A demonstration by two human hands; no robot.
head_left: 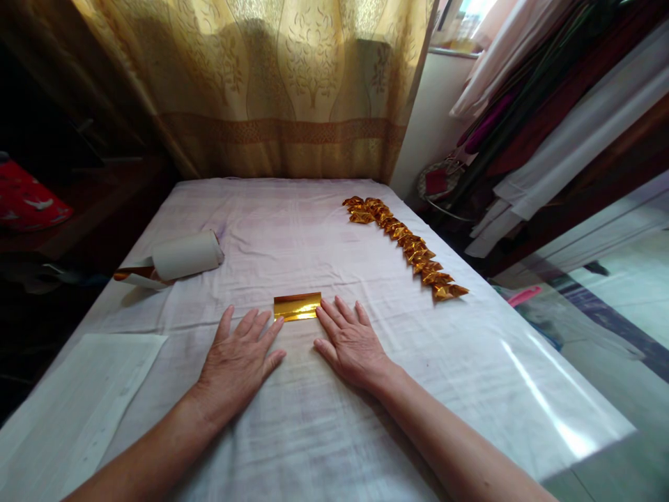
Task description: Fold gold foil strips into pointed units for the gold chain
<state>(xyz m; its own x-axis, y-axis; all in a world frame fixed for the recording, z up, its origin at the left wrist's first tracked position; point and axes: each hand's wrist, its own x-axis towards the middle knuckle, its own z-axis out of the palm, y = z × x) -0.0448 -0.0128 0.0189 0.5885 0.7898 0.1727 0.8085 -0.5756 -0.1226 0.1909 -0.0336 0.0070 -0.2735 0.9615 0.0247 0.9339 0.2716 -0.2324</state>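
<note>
A small rectangle of shiny gold foil paper point(297, 307) lies on the cloth-covered table point(293, 418) between my hands, with a crease line running along it. My left hand point(240, 352) rests palm down with fingers spread, its index fingertip at the paper's lower left corner. On the other side, my right hand point(350, 338) also lies flat with fingers apart, its index fingertip touching the paper's right edge. Neither hand grasps anything.
Folded gold foil pieces point(412, 247) form a long row at the back right. A white-backed roll point(187, 256) with a loose gold end lies at the left. A pale sheet point(78, 397) covers the near left corner. Behind hangs a gold curtain point(293, 84); clothes point(554, 153) hang at right.
</note>
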